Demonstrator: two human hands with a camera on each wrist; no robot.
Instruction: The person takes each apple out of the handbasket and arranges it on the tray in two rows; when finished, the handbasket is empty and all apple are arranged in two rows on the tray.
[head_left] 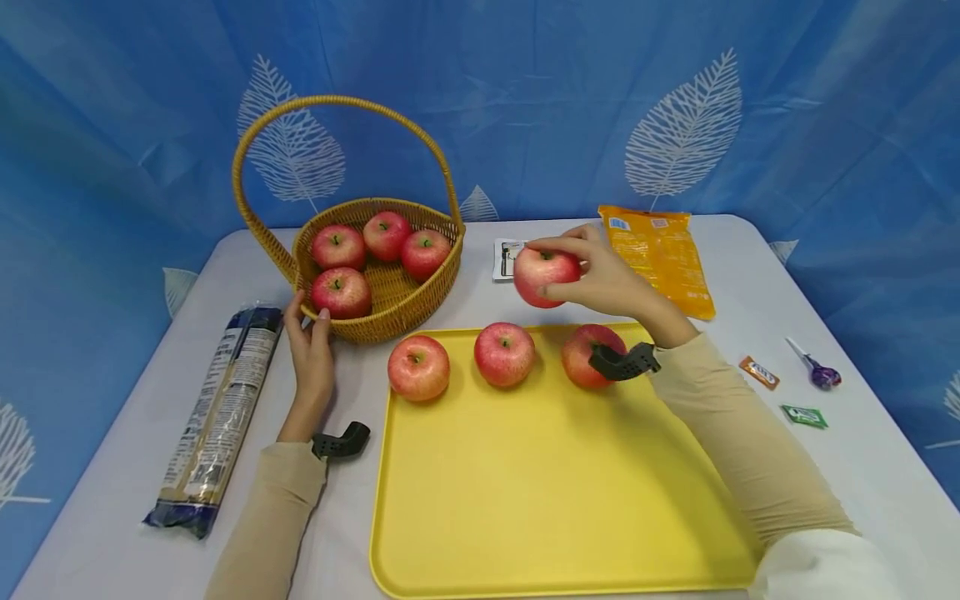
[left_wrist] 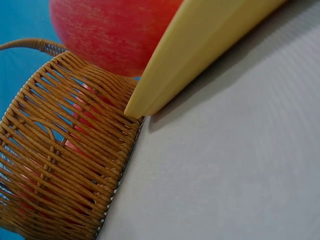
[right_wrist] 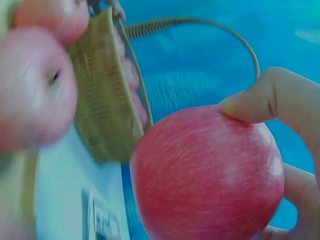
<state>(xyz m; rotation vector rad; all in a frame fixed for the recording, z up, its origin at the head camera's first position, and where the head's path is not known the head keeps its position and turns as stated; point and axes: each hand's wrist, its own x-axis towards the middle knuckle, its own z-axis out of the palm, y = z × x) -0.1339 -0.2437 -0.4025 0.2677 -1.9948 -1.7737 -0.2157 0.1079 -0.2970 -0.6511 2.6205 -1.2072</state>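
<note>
My right hand [head_left: 592, 267] grips a red apple [head_left: 542, 279] in the air beyond the tray's back edge; in the right wrist view, the thumb presses on the held apple [right_wrist: 210, 175]. At the near left of the wicker basket [head_left: 408, 312], my left hand [head_left: 311, 358] holds the rim with fingers and thumb. Several red apples, one of them near the left fingers [head_left: 341, 292], lie inside the basket. Three more apples, including the middle one [head_left: 505, 355], sit in a row along the back of the yellow tray [head_left: 525, 492]. The left wrist view shows no part of the left hand.
A long clear-and-blue packet [head_left: 221, 417] lies left of the left arm. Behind the right hand are an orange bag [head_left: 660, 258] and a small white card [head_left: 504, 260]. A lollipop [head_left: 823, 375] and two small wrapped sweets [head_left: 759, 372] lie at the right. The basket's tall handle [head_left: 337, 100] arches upward.
</note>
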